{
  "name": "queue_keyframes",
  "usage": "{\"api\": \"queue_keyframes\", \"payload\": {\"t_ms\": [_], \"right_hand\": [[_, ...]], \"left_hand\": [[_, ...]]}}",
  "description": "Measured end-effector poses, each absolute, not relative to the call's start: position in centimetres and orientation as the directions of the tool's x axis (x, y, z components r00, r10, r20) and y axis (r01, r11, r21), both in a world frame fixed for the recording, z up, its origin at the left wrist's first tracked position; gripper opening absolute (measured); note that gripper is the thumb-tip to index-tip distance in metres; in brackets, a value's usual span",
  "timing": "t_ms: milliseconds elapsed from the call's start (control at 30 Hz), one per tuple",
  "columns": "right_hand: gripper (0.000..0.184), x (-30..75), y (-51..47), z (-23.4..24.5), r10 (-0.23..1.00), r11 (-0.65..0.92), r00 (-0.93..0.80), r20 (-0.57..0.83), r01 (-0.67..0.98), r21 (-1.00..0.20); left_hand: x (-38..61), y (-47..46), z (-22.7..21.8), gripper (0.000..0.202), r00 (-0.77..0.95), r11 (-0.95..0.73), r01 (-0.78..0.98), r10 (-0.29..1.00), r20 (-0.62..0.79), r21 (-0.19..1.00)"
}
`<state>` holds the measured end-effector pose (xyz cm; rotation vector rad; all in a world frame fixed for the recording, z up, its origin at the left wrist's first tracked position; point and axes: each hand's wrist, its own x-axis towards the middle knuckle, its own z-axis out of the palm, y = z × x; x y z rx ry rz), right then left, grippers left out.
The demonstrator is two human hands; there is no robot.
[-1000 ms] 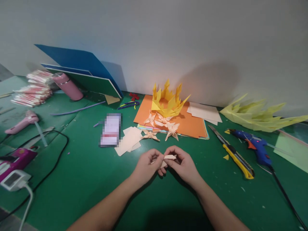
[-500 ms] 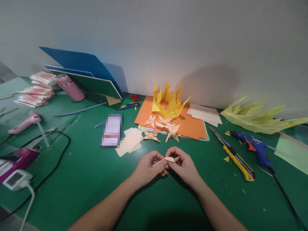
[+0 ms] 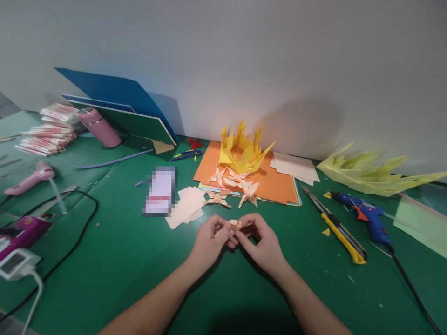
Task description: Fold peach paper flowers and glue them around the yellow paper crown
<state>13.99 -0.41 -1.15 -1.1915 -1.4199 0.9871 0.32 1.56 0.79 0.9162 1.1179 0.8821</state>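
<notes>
Between my hands, above the green table [image 3: 146,260], is a small folded piece of pale peach paper [image 3: 234,225]. My left hand [image 3: 212,239] pinches its left side between thumb and fingers. From the other side, my right hand [image 3: 260,239] pinches it too, and the fingertips nearly meet. Fingers hide much of the folds. Just beyond lie several folded peach paper flowers [image 3: 249,192], some on a stack of orange paper [image 3: 279,186]. Loose peach paper sheets [image 3: 186,206] rest to the left of them.
A yellow folded-paper crown [image 3: 240,156] stands on the orange stack. Rightward are a yellow utility knife [image 3: 340,232], a blue glue gun [image 3: 370,211] with a cord and a pale yellow paper piece [image 3: 377,174]. A blurred phone [image 3: 159,190], pink glue gun [image 3: 33,179] and pink bottle [image 3: 101,128] are leftward.
The peach paper has been turned in my fingers, from a long strip lying sideways to a more compact, raised shape. Both hands have shifted slightly left. The view has moved a little.
</notes>
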Motion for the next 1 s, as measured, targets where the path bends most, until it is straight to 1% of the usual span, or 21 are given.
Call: {"api": "queue_keyframes", "payload": {"t_ms": [133,300,500,667,833,1000], "right_hand": [[0.009,14.04,-0.36,-1.03,0.96,0.276,-0.029,0.279,0.274,-0.921],[0.004,14.25,-0.43,-0.76,0.943,0.322,-0.049,0.33,0.386,-0.864],[0.009,14.29,-0.41,-0.45,0.886,0.433,-0.096,0.453,0.516,-0.739],[0.011,14.16,-0.52,-0.55,0.875,0.429,-0.071,0.478,0.573,-0.699],[0.015,14.1,-0.75,-1.0,0.882,0.404,-0.057,0.469,0.603,-0.688],[0.017,14.25,-0.71,-0.92,0.854,0.436,-0.093,0.512,0.665,-0.606]], "left_hand": [[0.32,1.57,0.67,0.039,0.201,0.376,-0.121,0.916,-0.348,0.919],[0.23,1.52,0.52,0.039,0.207,0.359,-0.128,0.921,-0.329,0.925],[0.26,1.51,0.56,0.037,0.202,0.366,-0.12,0.919,-0.339,0.923],[0.32,1.55,0.79,0.033,0.209,0.337,-0.096,0.927,-0.312,0.937],[0.19,1.5,0.76,0.024,0.205,0.287,-0.011,0.938,-0.279,0.958],[0.23,1.48,0.8,0.024,0.198,0.319,-0.024,0.93,-0.308,0.948]]}}
